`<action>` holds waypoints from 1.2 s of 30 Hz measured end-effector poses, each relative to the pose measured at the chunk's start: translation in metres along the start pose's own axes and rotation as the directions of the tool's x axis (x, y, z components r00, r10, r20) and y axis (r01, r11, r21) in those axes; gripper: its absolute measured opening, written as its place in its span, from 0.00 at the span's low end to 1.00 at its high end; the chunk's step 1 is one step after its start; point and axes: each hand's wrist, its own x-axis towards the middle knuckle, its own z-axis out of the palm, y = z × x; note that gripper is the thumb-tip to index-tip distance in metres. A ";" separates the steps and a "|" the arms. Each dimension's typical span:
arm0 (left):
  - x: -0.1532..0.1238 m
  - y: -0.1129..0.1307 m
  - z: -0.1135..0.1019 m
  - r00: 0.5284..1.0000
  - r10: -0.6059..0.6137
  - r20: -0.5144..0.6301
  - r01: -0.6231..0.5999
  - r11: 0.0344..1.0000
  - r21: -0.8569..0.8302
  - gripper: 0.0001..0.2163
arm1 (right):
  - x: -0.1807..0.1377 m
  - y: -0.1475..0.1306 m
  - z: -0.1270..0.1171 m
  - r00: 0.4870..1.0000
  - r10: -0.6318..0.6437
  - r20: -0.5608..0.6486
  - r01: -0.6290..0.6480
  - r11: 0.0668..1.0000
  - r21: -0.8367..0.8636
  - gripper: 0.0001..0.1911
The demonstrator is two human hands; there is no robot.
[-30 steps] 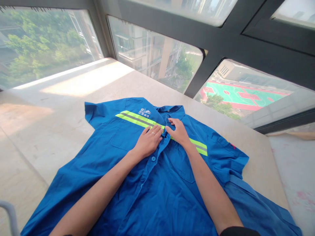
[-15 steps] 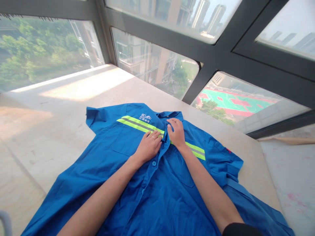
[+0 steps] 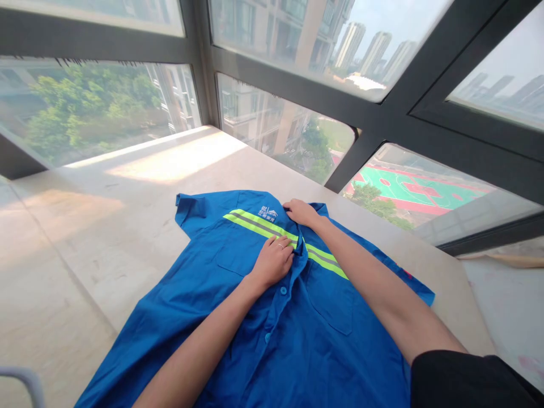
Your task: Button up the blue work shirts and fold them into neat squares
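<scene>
A blue short-sleeved work shirt (image 3: 238, 317) with a yellow-green reflective stripe across the chest lies front-up on a pale stone ledge (image 3: 106, 226). My left hand (image 3: 275, 262) rests on the shirt's chest beside the button placket, fingers curled and pressing the cloth, a ring on one finger. My right hand (image 3: 301, 212) has reached up to the collar and its fingers pinch the collar's cloth. The shirt's buttons run down the middle toward me.
Large dark-framed windows (image 3: 374, 119) close the ledge at the back and left. A grey metal bar (image 3: 25, 382) curves in at the bottom left corner. The ledge's right edge drops to a lower pale surface (image 3: 505, 300).
My right hand has moved from the chest stripe up to the collar. My left hand stays by the placket. The camera has tilted up and shifted.
</scene>
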 end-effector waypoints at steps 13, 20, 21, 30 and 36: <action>-0.001 0.004 0.001 0.999 -0.052 -0.004 0.052 0.998 -0.040 0.13 | 0.032 0.055 -0.064 0.867 0.477 -0.142 -0.471 0.879 0.075 0.12; 0.000 0.004 0.000 0.987 -0.148 -0.066 0.148 0.989 0.000 0.17 | 0.029 0.046 -0.046 0.926 0.366 -0.088 -0.369 0.929 -0.016 0.32; 0.000 0.004 0.000 0.985 -0.159 -0.071 0.160 0.987 0.011 0.17 | 0.026 0.045 -0.044 0.955 0.290 -0.055 -0.294 0.952 -0.085 0.37; 0.000 0.003 -0.001 0.985 -0.161 -0.067 0.163 0.987 0.015 0.17 | 0.004 0.041 -0.033 0.902 -0.392 0.183 0.432 0.840 -0.328 0.34; 0.000 0.001 -0.002 0.985 -0.159 -0.065 0.161 0.987 0.028 0.16 | 0.017 0.052 -0.053 0.938 -0.346 -0.033 0.345 0.938 -0.031 0.12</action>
